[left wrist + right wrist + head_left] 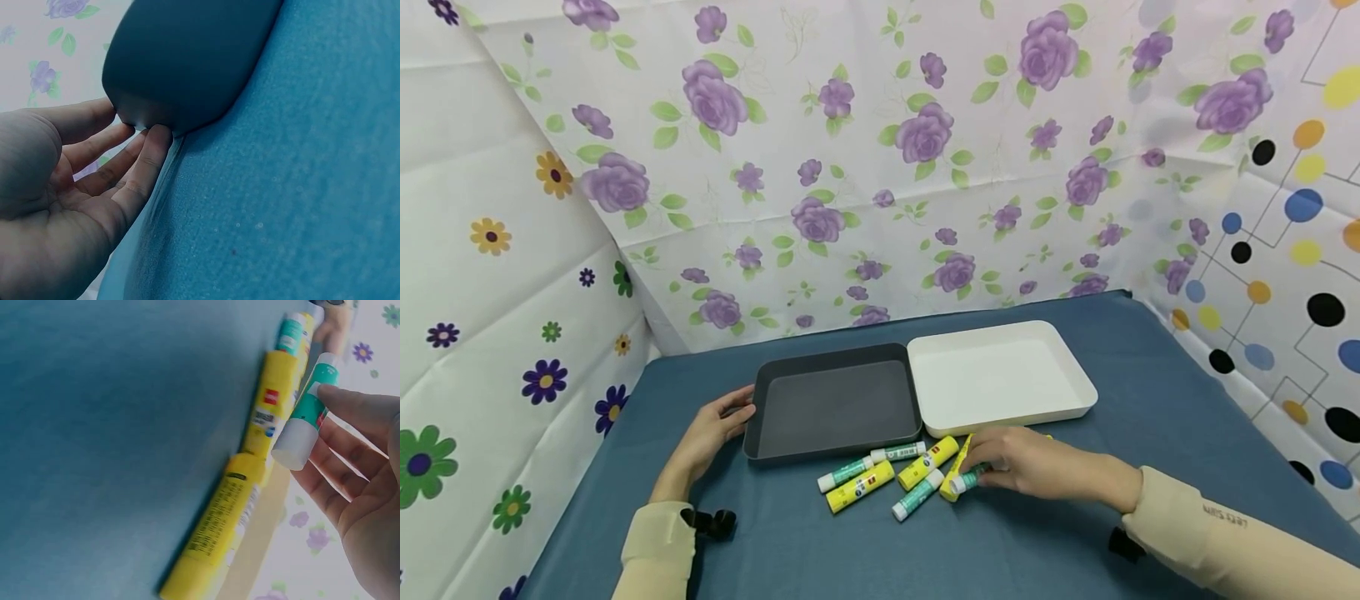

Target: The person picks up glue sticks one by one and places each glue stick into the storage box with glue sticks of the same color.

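At the left end of a dark grey tray (835, 408), my left hand (711, 433) rests its fingertips against the outer wall. The left wrist view shows that hand's thumb and fingers (153, 153) touching the tray's end (169, 69). My right hand (1022, 462) pinches a small green glue stick (315, 400) with white ends between thumb and fingers. Below the held stick lie yellow glue sticks (215, 525) on the cloth. In the head view, green glue sticks (917, 496) and yellow glue sticks (860, 487) are scattered before the dark tray.
A white tray (1000, 375) stands right beside the dark one, their edges meeting. Blue cloth (805, 558) covers the table. A flowered curtain (850, 167) hangs behind, with patterned sheets at both sides.
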### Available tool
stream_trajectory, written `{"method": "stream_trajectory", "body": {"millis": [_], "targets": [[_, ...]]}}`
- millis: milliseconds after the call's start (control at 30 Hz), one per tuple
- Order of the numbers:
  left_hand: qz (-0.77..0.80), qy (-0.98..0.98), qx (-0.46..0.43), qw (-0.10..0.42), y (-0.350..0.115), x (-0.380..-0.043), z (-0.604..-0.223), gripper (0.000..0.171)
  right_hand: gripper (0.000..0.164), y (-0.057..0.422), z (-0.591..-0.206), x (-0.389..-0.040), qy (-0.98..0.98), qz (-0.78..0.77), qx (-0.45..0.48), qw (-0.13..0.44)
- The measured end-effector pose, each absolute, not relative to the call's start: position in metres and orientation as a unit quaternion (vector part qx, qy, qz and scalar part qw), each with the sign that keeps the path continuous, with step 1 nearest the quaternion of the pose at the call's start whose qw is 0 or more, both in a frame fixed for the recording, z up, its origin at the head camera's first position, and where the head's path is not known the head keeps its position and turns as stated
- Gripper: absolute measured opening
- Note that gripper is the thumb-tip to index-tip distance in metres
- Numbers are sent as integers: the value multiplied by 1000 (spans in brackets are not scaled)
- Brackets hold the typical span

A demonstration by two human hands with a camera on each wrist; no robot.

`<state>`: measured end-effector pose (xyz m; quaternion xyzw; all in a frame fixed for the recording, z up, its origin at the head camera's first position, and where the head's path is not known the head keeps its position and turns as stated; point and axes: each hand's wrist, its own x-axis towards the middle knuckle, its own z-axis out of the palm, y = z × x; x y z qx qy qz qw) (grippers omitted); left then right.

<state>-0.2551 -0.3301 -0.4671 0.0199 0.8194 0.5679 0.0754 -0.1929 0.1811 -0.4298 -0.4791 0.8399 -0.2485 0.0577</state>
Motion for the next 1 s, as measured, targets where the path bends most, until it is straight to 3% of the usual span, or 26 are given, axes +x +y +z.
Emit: {"method": "stream_trajectory", "body": {"millis": [667,1000], "targets": [[567,820,16,78,-331,-256,-470,60,29,181,-408,-225,830,-350,-435,-10],[570,818,17,78,-332,-255,-469,60,26,168,-387,-239,844,-349,-408,-14]]}}
